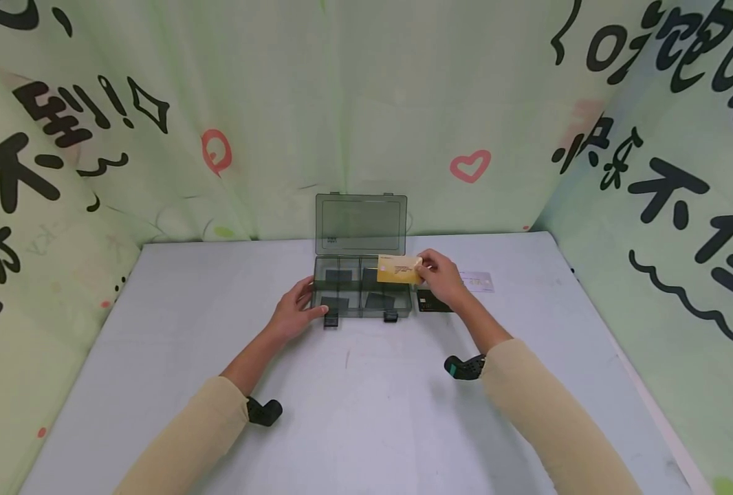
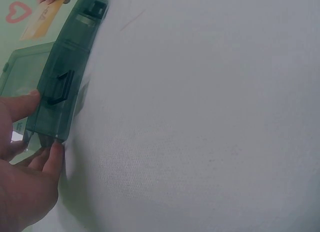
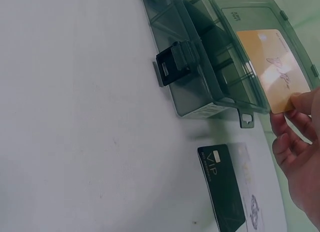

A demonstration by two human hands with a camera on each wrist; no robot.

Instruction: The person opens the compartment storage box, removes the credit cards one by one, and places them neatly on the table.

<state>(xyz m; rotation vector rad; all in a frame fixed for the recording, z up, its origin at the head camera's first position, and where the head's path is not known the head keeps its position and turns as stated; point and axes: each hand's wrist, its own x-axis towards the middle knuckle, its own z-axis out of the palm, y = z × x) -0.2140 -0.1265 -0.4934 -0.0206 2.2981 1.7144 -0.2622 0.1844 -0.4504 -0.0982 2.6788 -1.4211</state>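
A translucent dark-green plastic storage box (image 1: 362, 313) stands on the table with its lid (image 1: 360, 223) raised at the back. Dividers split its inside into compartments. My left hand (image 1: 293, 311) grips the box's front left corner, thumb at the front rim and fingers along the left side, as the left wrist view (image 2: 30, 182) also shows. Between thumb and fingers, my right hand (image 1: 442, 276) pinches a gold card (image 1: 397, 269) by its right end. This card (image 3: 274, 66) is tilted above the box's right-hand compartments, overlapping the lid in the right wrist view.
Right of the box lie a black VIP card (image 3: 222, 187) and a pale, purplish card (image 1: 478, 281), partly overlapping in the right wrist view. Two black latches (image 1: 390, 316) hang down at the box front. Printed curtains (image 1: 366, 103) enclose the white table (image 1: 354, 412) at the back and sides.
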